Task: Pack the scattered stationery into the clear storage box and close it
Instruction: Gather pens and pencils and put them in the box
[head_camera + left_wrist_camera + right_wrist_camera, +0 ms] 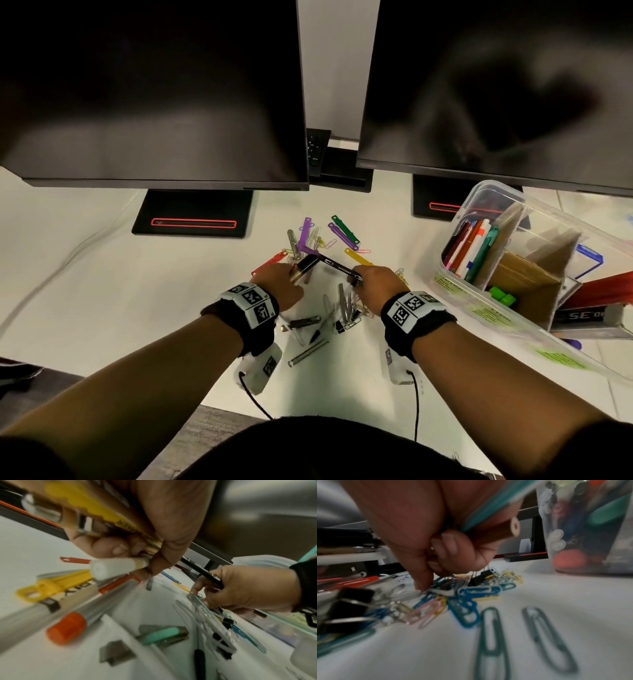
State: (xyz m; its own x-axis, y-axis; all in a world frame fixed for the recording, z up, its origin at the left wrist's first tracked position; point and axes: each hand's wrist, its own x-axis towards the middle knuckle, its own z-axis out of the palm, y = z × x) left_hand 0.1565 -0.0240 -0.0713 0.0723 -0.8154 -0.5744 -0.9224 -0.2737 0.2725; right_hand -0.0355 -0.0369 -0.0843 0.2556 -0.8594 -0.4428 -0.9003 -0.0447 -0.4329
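On the white desk my left hand [291, 274] grips a bundle of pens and markers [109, 566], among them a yellow one and a white-capped one. Just to its right, my right hand [363, 278] holds a black pen [337, 266], a brown pencil [496, 534] and a teal pen, while one fingertip touches a pile of coloured paper clips [471, 592]. Between and beyond the hands lie plastic fasteners [344, 233], binder clips [346, 323] and a silver pen [308, 353]. The clear storage box [455, 284] stands open at the right, with pens upright in one compartment.
Two dark monitors [154, 89] on black stands [193, 212] close off the back of the desk. A red and grey carton [596, 308] lies behind the box at the right edge. A cable [68, 253] runs across the desk's left. The front edge is near my body.
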